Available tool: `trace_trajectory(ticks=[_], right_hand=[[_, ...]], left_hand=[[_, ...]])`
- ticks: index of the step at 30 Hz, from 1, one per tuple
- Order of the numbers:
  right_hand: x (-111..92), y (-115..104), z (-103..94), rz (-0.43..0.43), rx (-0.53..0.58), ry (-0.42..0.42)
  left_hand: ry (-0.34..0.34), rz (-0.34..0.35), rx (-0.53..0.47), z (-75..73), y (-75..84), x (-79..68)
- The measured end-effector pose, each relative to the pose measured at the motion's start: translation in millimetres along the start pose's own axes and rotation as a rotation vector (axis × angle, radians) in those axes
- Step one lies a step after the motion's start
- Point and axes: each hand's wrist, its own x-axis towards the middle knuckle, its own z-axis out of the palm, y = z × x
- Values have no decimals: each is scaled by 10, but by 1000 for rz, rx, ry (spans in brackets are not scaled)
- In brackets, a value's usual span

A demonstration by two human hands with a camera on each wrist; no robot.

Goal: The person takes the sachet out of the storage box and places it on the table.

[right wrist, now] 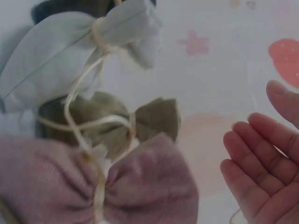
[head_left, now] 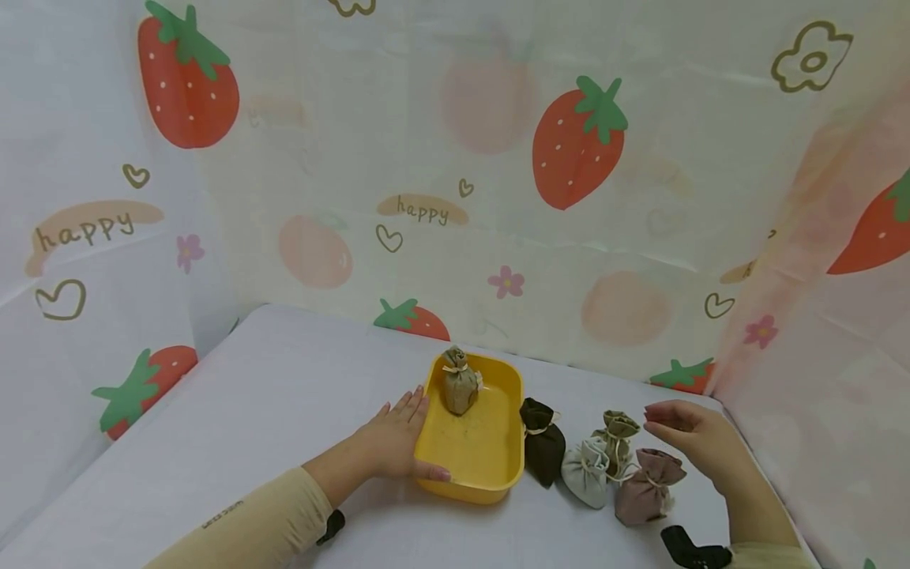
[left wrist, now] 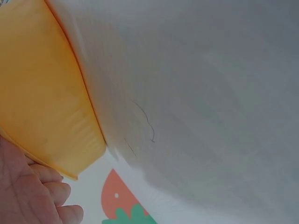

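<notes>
A yellow tub (head_left: pixel 490 466) stands on the table, with a tan drawstring pouch (head_left: pixel 461 387) upright inside its far left part. My left hand (head_left: pixel 394 438) rests along the tub's left side, fingers straight, thumb at the near rim; the left wrist view shows the fingers against the yellow wall (left wrist: pixel 46 88). Right of the tub stand a dark brown pouch (head_left: pixel 544 454), a pale grey pouch (head_left: pixel 586 474), an olive pouch (head_left: pixel 618 431) and a mauve pouch (head_left: pixel 645 490). My right hand (head_left: pixel 693 435) hovers just right of the olive and mauve pouches, holding nothing, its fingers loosely bent (right wrist: pixel 261 163).
White cloth (head_left: pixel 306 371) covers the table. Printed fabric walls with strawberries (head_left: pixel 579 146) enclose the back and both sides. Black straps show at both wrists, the right one (head_left: pixel 697 549) near the front edge. Light cords (right wrist: pixel 74 107) trail between the pouches.
</notes>
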Motion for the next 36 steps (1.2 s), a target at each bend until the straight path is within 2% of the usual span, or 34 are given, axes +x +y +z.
trace_trajectory(ticks=[8,21,28,36], right_hand=[[172,-262,137,-89,48,9],[499,-621,403,-127,119,-70],[674,-762,596,-182,108,-68],[855,-902,855,-134,153,-66]], left_hand=[[2,1,-1,2,-2,10],[8,0,5,6,-6,17],[16,7,6,21,-20,22],[15,10,0,26,-25,31]])
